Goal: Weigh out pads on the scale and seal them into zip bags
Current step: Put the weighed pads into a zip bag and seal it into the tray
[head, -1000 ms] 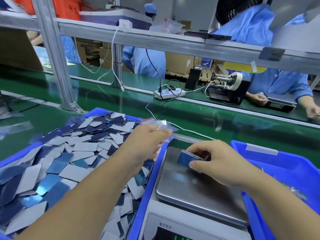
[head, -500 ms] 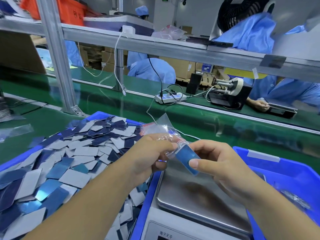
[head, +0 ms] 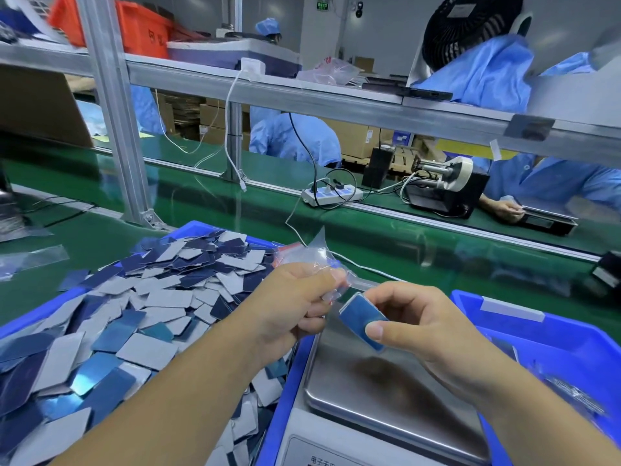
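Observation:
My left hand [head: 295,299] pinches a clear zip bag [head: 314,255] by its mouth, above the far edge of the scale. My right hand [head: 416,319] grips a small stack of blue pads [head: 359,316] between thumb and fingers, its upper end right at the bag's opening. The steel pan of the scale [head: 379,391] lies bare below both hands. Several loose blue and grey pads [head: 134,314] fill the blue bin [head: 285,381] on the left.
A second blue bin [head: 554,344] with bagged items stands right of the scale. Beyond lie the green conveyor [head: 403,243], a power strip [head: 332,196], a tape dispenser [head: 447,183] and an aluminium post [head: 117,129]. Workers in blue sit opposite.
My right hand picked the pad stack off the scale pan and lifted it to the bag. My left hand brought the bag toward it, and the two now meet.

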Tool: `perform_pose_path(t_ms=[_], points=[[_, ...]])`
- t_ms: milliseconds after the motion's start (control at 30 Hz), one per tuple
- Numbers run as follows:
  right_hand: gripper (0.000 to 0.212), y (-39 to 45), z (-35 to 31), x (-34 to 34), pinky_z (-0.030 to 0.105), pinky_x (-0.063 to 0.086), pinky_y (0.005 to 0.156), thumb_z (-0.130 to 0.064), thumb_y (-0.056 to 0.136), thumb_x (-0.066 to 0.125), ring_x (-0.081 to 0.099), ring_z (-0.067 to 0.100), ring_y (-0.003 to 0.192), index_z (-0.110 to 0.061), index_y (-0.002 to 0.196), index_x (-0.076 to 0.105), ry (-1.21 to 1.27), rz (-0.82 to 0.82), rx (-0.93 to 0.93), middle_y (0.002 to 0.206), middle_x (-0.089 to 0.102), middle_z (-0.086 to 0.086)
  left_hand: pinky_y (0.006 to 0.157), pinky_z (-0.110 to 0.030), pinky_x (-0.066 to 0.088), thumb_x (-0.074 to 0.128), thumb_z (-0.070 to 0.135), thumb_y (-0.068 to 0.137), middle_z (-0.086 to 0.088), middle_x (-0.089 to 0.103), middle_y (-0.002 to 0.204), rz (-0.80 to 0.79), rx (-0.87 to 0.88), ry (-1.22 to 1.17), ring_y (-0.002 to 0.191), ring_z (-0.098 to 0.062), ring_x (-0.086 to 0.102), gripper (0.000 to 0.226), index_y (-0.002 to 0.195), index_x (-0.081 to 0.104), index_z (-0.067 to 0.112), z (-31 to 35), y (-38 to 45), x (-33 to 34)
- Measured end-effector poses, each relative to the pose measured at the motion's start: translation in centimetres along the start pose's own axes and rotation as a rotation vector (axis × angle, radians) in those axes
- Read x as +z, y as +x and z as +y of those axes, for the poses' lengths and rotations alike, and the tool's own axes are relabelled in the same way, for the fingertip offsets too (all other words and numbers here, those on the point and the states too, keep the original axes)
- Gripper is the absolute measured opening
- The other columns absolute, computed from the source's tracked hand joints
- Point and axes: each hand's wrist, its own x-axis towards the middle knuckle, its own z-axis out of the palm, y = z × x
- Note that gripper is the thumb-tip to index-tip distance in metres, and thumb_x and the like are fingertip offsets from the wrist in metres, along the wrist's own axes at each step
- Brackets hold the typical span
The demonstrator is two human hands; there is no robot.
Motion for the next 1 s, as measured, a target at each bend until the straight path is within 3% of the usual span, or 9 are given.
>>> perform_pose_path(t_ms=[133,233,367,467,633,733,900,1000], points=[[0.018,-0.1,-0.2,0.0,0.022,0.05,0.063,-0.01,0.075,0.07,0.061,0.012,0.071,-0.018,0.09,0.076,0.039,0.01,-0.021,0.082,0.07,0.003,0.037,-0.015,0.02,0.069,0.021,0.09,0.004,0.042,0.056,-0.02,0.045,-0.002,0.045,-0.006,0.023,0.028,0.066,0.055,0.014,0.1,-0.1,-0.1],[0.018,-0.2,-0.4,0.1,0.022,0.05,0.062,-0.01,0.075,0.07,0.061,0.012,0.071,-0.019,0.089,0.076,0.05,0.015,-0.033,0.083,0.07,0.003,0.037,-0.015,0.019,0.077,0.036,0.071,0.003,0.042,0.057,0.002,0.039,-0.016,0.043,-0.006,0.023,0.034,0.064,0.051,0.015,0.3,-0.1,-0.1],[0.018,-0.1,-0.4,0.2,0.023,0.051,0.062,-0.009,0.073,0.07,0.062,0.013,0.072,-0.017,0.088,0.076,0.072,0.037,-0.043,0.083,0.07,0.005,0.037,-0.015,0.02,0.081,0.044,0.06,0.004,0.051,0.068,0.013,0.0,-0.041,0.048,-0.007,0.027,0.031,0.066,0.069,0.016,0.2,-0.1,0.0],[0.018,0.0,-0.3,0.2,0.023,0.051,0.062,-0.01,0.073,0.07,0.062,0.013,0.073,-0.017,0.089,0.076,0.067,0.083,-0.055,0.085,0.071,0.005,0.037,-0.014,0.021,0.079,0.043,0.063,0.01,0.057,0.062,-0.003,-0.015,-0.058,0.048,-0.006,0.03,0.046,0.09,0.069,0.008,0.1,-0.1,0.1],[0.02,0.2,0.0,0.3,0.024,0.051,0.061,-0.013,0.072,0.07,0.061,0.014,0.073,-0.02,0.09,0.075,0.04,0.182,-0.097,0.085,0.071,0.008,0.038,-0.015,0.023,0.078,0.041,0.069,0.005,0.056,0.074,-0.034,0.002,-0.064,0.05,-0.006,0.029,0.024,0.074,0.074,0.018,-0.1,-0.1,0.1],[0.021,0.5,0.3,0.4,0.022,0.051,0.06,-0.013,0.072,0.069,0.061,0.015,0.073,-0.023,0.09,0.076,0.039,0.235,-0.113,0.087,0.072,0.013,0.039,-0.014,0.022,0.07,0.035,0.083,0.011,0.057,0.067,-0.083,0.013,-0.027,0.047,-0.004,0.029,0.017,0.079,0.069,0.019,-0.1,-0.3,0.2],[0.022,0.9,0.6,0.7,0.021,0.048,0.057,-0.015,0.071,0.069,0.061,0.013,0.071,-0.026,0.088,0.076,0.069,0.292,-0.096,0.083,0.073,0.004,0.043,-0.016,0.019,0.071,0.033,0.079,0.003,0.054,0.075,-0.126,0.048,-0.034,0.052,-0.006,0.033,0.019,0.09,0.07,0.018,-0.2,-0.3,0.3],[0.021,0.9,0.7,0.7,0.022,0.047,0.057,-0.017,0.07,0.069,0.06,0.013,0.07,-0.025,0.088,0.077,0.108,0.298,-0.07,0.083,0.073,0.003,0.043,-0.016,0.021,0.072,0.027,0.079,0.006,0.058,0.074,-0.143,0.067,-0.037,0.054,-0.006,0.037,0.008,0.086,0.075,0.022,-0.3,-0.3,0.2]])
